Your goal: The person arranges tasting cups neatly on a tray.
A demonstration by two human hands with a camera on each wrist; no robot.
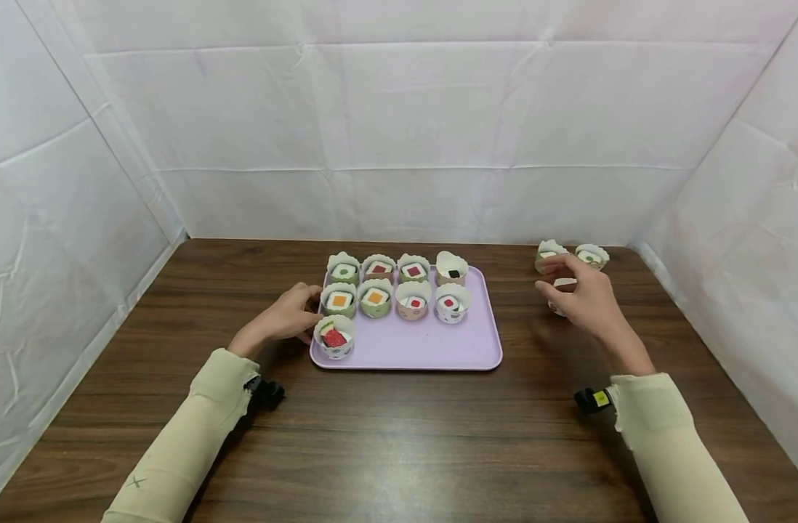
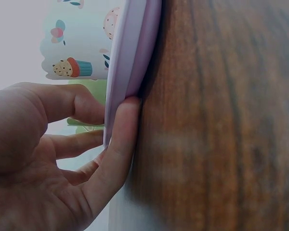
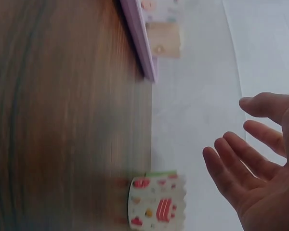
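Note:
My left hand (image 1: 289, 311) pinches the left rim of a lilac tray (image 1: 432, 341); in the left wrist view its thumb and fingers lie on either side of the tray edge (image 2: 135, 57). Paper baking cups with small fake sweets inside stand on the tray in rows. Closest to that hand are a cup with a red piece (image 1: 334, 337) and a green cup with an orange-topped piece (image 1: 339, 300). Over at the right, my right hand (image 1: 585, 294) hovers with spread, relaxed fingers above a white cup with red prints (image 3: 156, 204), holding nothing.
Behind the right hand stand a green cup (image 1: 548, 254) and another paper cup (image 1: 591, 256) near the table's back edge. The brown wooden table (image 1: 399, 443) is enclosed by white cloth walls (image 1: 425, 109) at the back and both sides.

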